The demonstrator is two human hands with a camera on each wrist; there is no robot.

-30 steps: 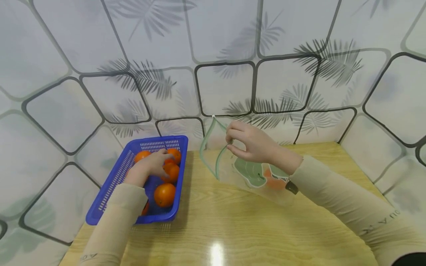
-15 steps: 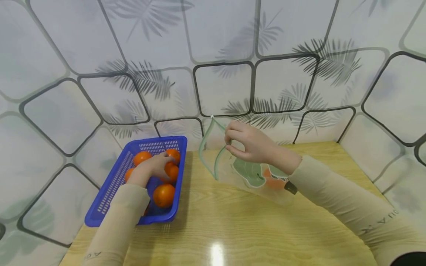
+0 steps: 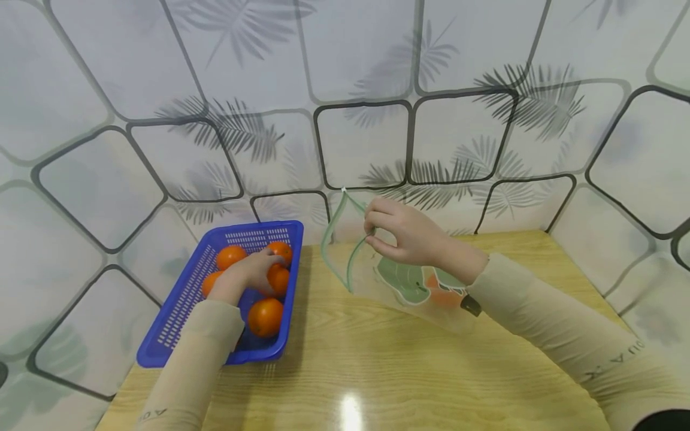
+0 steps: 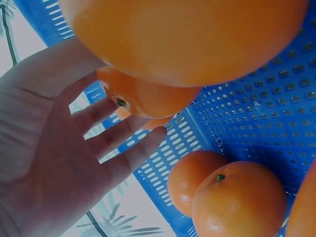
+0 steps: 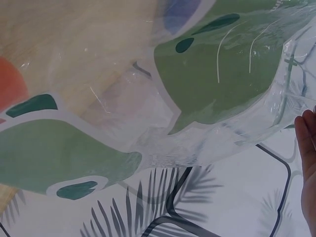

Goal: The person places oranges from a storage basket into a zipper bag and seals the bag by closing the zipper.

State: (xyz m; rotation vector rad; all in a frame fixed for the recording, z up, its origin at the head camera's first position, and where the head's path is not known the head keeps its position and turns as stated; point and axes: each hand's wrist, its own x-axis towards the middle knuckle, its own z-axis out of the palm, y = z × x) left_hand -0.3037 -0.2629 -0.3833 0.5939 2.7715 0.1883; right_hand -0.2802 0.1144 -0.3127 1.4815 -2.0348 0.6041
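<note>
In the head view my left hand (image 3: 245, 274) reaches into a blue plastic basket (image 3: 185, 293). Its thumb and fingers curve round an orange (image 3: 278, 280) by the basket's right wall. The left wrist view has the fingers spread along that orange (image 4: 148, 96), partly hidden behind a nearer one. With thumb and fingertips, my right hand (image 3: 412, 233) pinches the green-edged mouth of a clear zip bag (image 3: 401, 278). The bag's mouth gapes to the left, and green and orange shapes are printed on its side. Part of the right hand (image 5: 308, 158) shows at the right wrist view's edge.
Other oranges lie in the basket, one at the front (image 3: 265, 317) and one at the back left (image 3: 230, 257). The basket and bag are on a wood-grain table (image 3: 334, 359). A patterned wall covering (image 3: 361, 143) rises behind and on both sides.
My left hand's fingers have drawn in closer round the orange and the hand has dipped slightly. The right hand and the bag have stayed almost still.
</note>
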